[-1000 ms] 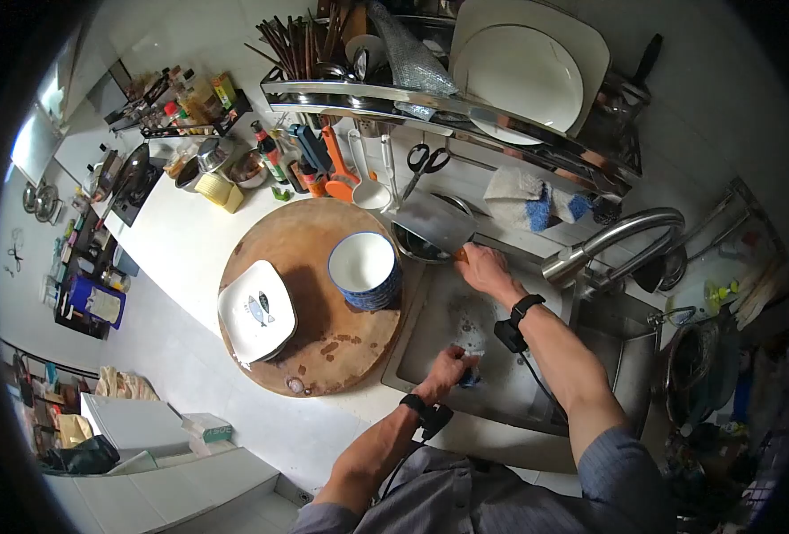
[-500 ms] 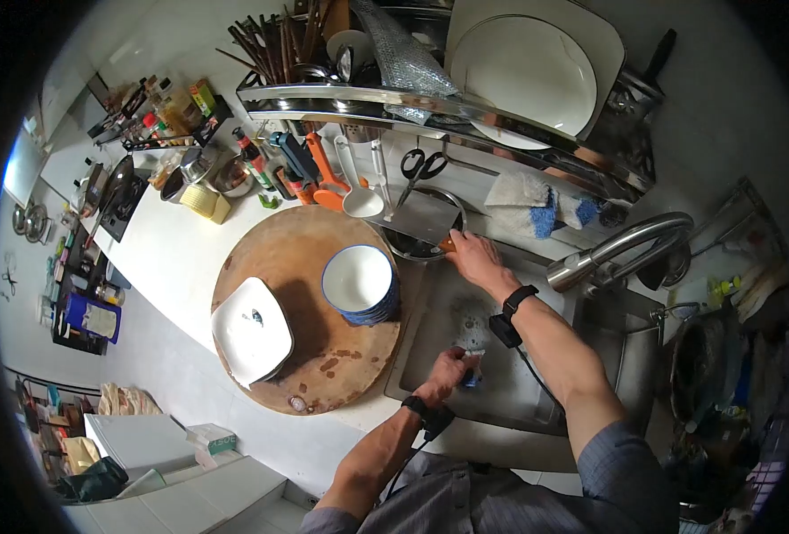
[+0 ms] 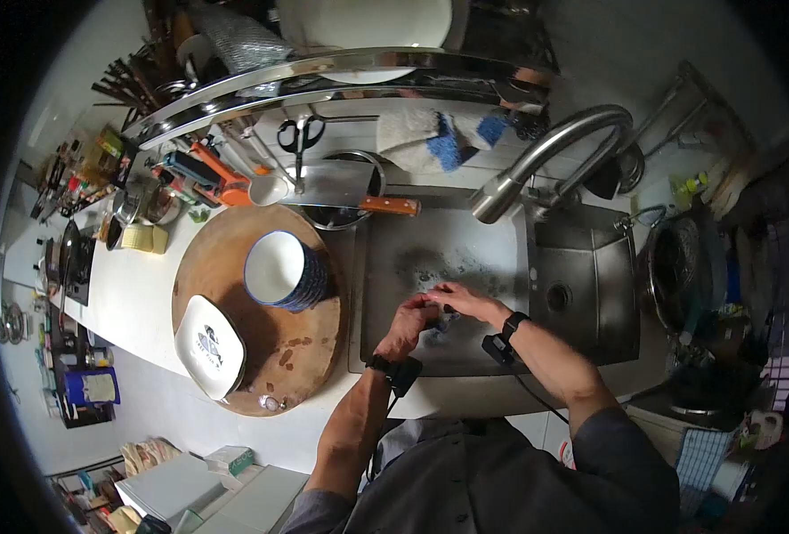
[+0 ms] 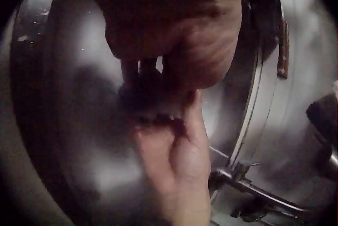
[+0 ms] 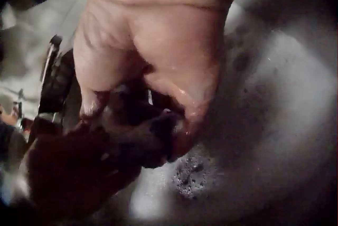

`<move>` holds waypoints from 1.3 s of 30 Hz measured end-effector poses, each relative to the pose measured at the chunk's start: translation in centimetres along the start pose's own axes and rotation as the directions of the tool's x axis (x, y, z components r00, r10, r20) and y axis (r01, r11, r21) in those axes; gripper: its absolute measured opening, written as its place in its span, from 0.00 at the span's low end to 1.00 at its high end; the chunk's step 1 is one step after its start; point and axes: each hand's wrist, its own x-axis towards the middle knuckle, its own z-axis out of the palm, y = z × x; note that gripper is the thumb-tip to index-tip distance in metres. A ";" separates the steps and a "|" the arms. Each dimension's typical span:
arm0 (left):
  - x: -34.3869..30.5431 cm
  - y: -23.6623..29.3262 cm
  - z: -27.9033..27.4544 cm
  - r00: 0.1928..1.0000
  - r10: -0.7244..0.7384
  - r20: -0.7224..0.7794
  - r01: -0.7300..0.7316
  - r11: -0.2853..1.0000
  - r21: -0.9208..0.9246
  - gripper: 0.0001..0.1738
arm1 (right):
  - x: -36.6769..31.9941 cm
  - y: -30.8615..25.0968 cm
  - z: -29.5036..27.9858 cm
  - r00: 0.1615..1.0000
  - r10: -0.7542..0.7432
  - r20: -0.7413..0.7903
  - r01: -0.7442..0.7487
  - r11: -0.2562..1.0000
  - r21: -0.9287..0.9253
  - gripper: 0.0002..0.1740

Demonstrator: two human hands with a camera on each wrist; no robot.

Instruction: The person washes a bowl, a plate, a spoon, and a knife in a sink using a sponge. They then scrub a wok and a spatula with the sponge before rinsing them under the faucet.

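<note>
Both hands meet low over the left basin of the steel sink (image 3: 385, 351). My left hand (image 3: 403, 327) grips a small crumpled blue-and-white cloth (image 3: 432, 337), mostly covered by the fingers. From the right, my right hand (image 3: 467, 301) reaches to the same cloth; in the right wrist view its thumb and fingers (image 5: 182, 96) curl in around the dark, wet bundle. Behind the hands, a cleaver (image 3: 332, 184) with an orange-brown wooden handle lies across the rim of a dark round pot (image 3: 372, 166), untouched.
Left of the sink, a round wooden board (image 3: 292, 374) bears stacked blue-patterned bowls (image 3: 310, 276) and a white fish-decorated plate (image 3: 209, 343). A curved faucet (image 3: 537, 160) arches over the basin. Scissors (image 3: 299, 138) and a towel (image 3: 412, 142) hang beneath the rack (image 3: 341, 62).
My right hand has let go of the cleaver, leaving it across the pot, and has come down to join the left hand at the cloth. The head view has shifted to the right.
</note>
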 end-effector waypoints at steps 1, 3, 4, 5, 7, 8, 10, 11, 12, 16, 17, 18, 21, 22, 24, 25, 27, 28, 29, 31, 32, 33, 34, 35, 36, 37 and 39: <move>0.2 -0.5 0.0 1.000 0.005 -0.008 -0.005 1.000 0.008 0.14 | -0.5 0.7 -0.4 1.000 0.005 -0.008 -0.005 1.000 0.011 0.18; 0.8 -1.4 -0.2 0.999 -0.015 0.042 0.013 0.998 0.059 0.18 | -1.3 2.2 -0.8 0.985 0.083 0.149 -0.112 0.975 0.194 0.21; 1.0 -1.6 0.2 0.998 0.019 -0.066 -0.001 0.963 0.270 0.21 | -0.8 2.2 -1.4 0.986 0.104 0.133 -0.115 0.990 0.077 0.28; 1.4 -2.1 0.1 0.984 0.079 -0.161 0.006 0.883 0.469 0.24 | -0.3 2.4 -2.1 0.985 0.111 0.128 -0.123 0.989 0.087 0.28; 1.7 -2.2 -0.4 0.963 0.174 -0.205 0.014 0.729 0.684 0.29 | 1.0 2.4 -3.5 0.987 -0.119 -0.107 0.074 0.932 -0.354 0.20; 1.3 -2.1 -0.8 0.958 0.205 -0.201 -0.003 0.706 0.708 0.27 | 0.8 1.7 -3.9 0.958 -0.157 -0.241 0.040 0.903 -0.428 0.18; 0.7 -2.0 -1.9 0.952 0.234 -0.198 -0.015 0.680 0.733 0.26 | 0.3 0.2 -5.6 0.915 -0.210 -0.346 -0.026 0.823 -0.568 0.19; 0.5 -2.1 -2.6 0.952 0.224 -0.208 0.018 0.638 0.770 0.25 | 0.5 0.9 -6.4 0.915 -0.208 -0.345 -0.026 0.825 -0.565 0.19; 0.3 -2.2 -3.1 0.952 0.214 -0.219 0.052 0.592 0.804 0.24 | 0.6 1.7 -7.1 0.894 -0.286 -0.344 -0.028 0.732 -0.681 0.20; -1.2 -2.2 -3.7 0.955 0.164 -0.247 0.087 0.641 0.763 0.24 | 0.4 3.7 -6.3 0.954 -0.052 -0.296 -0.207 0.600 -0.773 0.25; -1.3 -2.3 -3.9 0.955 0.174 -0.238 0.078 0.628 0.774 0.24 | 0.4 4.7 -5.7 0.957 0.032 -0.289 -0.254 0.576 -0.777 0.26; -1.4 -2.3 -4.0 0.956 0.185 -0.229 0.069 0.617 0.784 0.24 | 0.6 5.6 -4.9 0.972 0.088 -0.218 -0.231 0.532 -0.815 0.23; -1.4 -2.1 -4.1 0.961 0.178 -0.212 0.061 0.609 0.790 0.25 | 1.3 7.2 -2.0 0.970 0.177 0.166 0.123 0.229 -0.966 0.12; -1.2 -2.1 -4.2 0.961 0.178 -0.212 0.060 0.614 0.787 0.25 | 1.6 8.3 -0.7 0.970 0.180 0.166 0.124 0.224 -0.967 0.12; -0.9 -2.5 -4.5 0.967 0.164 -0.194 0.041 0.653 0.757 0.25 | 2.6 11.1 1.9 0.983 -0.073 0.168 0.183 0.338 -0.923 0.14; -0.8 -2.6 -4.6 0.967 0.166 -0.195 0.040 0.655 0.755 0.25 | 4.0 12.2 2.7 0.983 -0.073 0.170 0.184 0.335 -0.924 0.14; -0.8 -2.8 -4.8 0.962 0.152 -0.228 0.069 0.671 0.738 0.25 | 6.5 13.6 4.6 0.887 -0.282 0.366 0.459 0.458 -0.761 0.15; -0.6 -3.1 -5.3 0.961 0.152 -0.229 0.070 0.670 0.739 0.25 | 6.4 10.3 5.1 0.898 -0.221 0.380 0.440 0.445 -0.780 0.15; -0.3 -3.5 -5.8 0.953 0.192 -0.236 0.057 0.649 0.758 0.25 | 6.2 6.3 5.5 0.906 -0.160 0.391 0.420 0.431 -0.799 0.15; -0.5 -3.3 -6.1 0.943 0.227 -0.244 0.051 0.626 0.778 0.25 | 7.6 3.7 7.0 0.972 -0.222 0.077 0.228 0.817 -0.530 0.13; -1.0 -2.4 -5.6 0.941 0.227 -0.253 0.052 0.639 0.768 0.25 | 7.9 1.7 6.8 0.973 -0.218 0.072 0.220 0.792 -0.569 0.11; -1.5 -1.8 -5.3 0.938 0.228 -0.261 0.053 0.652 0.757 0.25 | 8.5 -0.2 6.3 0.974 -0.216 0.068 0.212 0.765 -0.608 0.11; -1.7 -1.5 -5.4 0.938 0.227 -0.264 0.055 0.651 0.757 0.25 | 11.0 0.8 6.1 0.964 -0.264 0.027 0.211 0.702 -0.680 0.12; -1.8 -1.3 -5.4 0.944 0.201 -0.263 0.073 0.647 0.759 0.26 | 10.3 -2.0 4.4 0.964 -0.258 0.066 0.209 0.580 -0.788 0.13; -1.9 -1.2 -5.6 0.949 0.176 -0.262 0.091 0.642 0.761 0.26 | 9.5 -4.0 2.7 0.974 -0.221 0.047 0.156 0.509 -0.846 0.16; -1.7 -1.6 -5.9 0.948 0.176 -0.263 0.092 0.643 0.760 0.26 | 12.0 -0.6 1.8 0.956 -0.262 -0.136 0.052 0.604 -0.796 0.19; -1.2 -2.9 -6.7 0.950 0.136 -0.283 0.108 0.705 0.701 0.29 | 9.6 -2.5 -1.7 0.915 -0.354 -0.192 0.032 0.539 -0.842 0.14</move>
